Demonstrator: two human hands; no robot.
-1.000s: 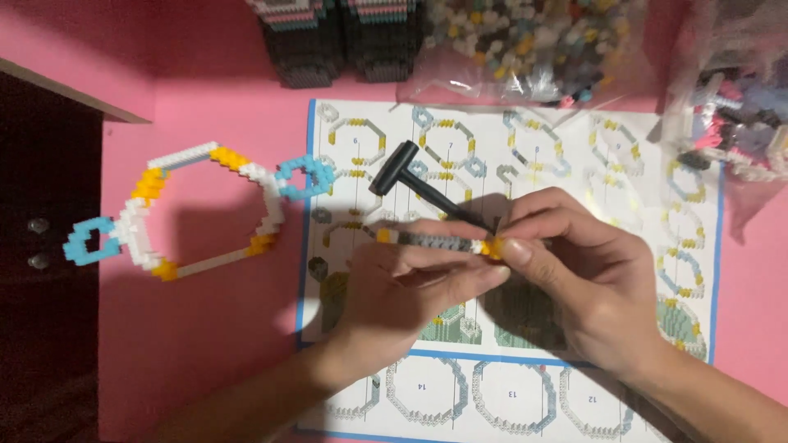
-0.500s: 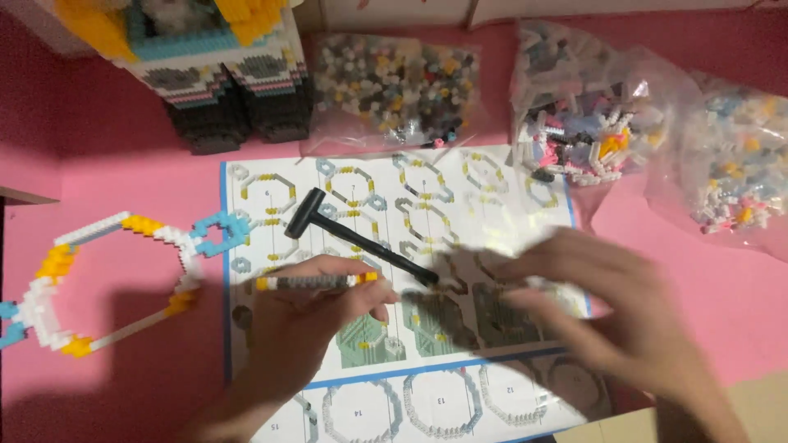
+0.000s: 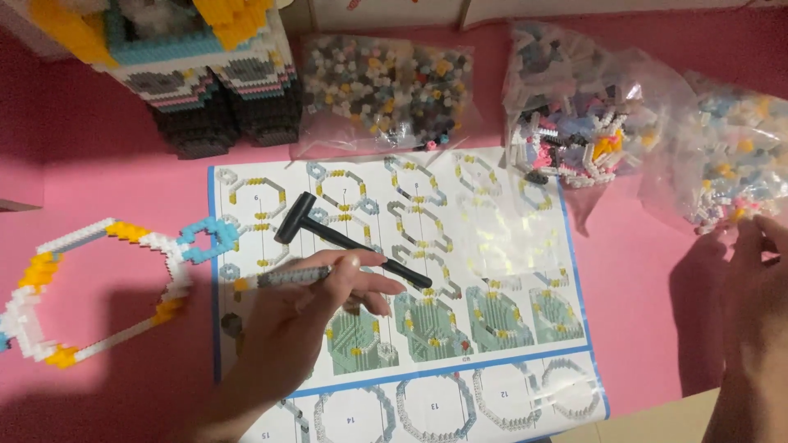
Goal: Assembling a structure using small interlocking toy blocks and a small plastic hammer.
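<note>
The left hand (image 3: 300, 316) lies over the lower left part of the sheet (image 3: 492, 246) and pinches a thin strip of bricks (image 3: 283, 277) between thumb and fingers. The strip is grey and white with a yellow end, and it points to the left edge of the sheet. Just above the thumb a small black hammer (image 3: 345, 238) lies on the sheet, its head to the upper left and its handle to the lower right.

The right hand (image 3: 751, 320) is at the right edge of the table (image 3: 632, 271), well apart from the left one. Its fingers reach up to the right bag (image 3: 730, 156) of pale bricks and seem to touch its lower edge; the view is blurred there, so I cannot tell whether they grip something.

On the left part of the table lies a ring (image 3: 98, 287) of white, yellow and blue bricks, touching the left edge of the sheet. At the far edge stand a brick figure (image 3: 197, 74), a bag (image 3: 382, 90) of mixed dark bricks and a middle bag (image 3: 583, 107) with grey and pink ones.
</note>
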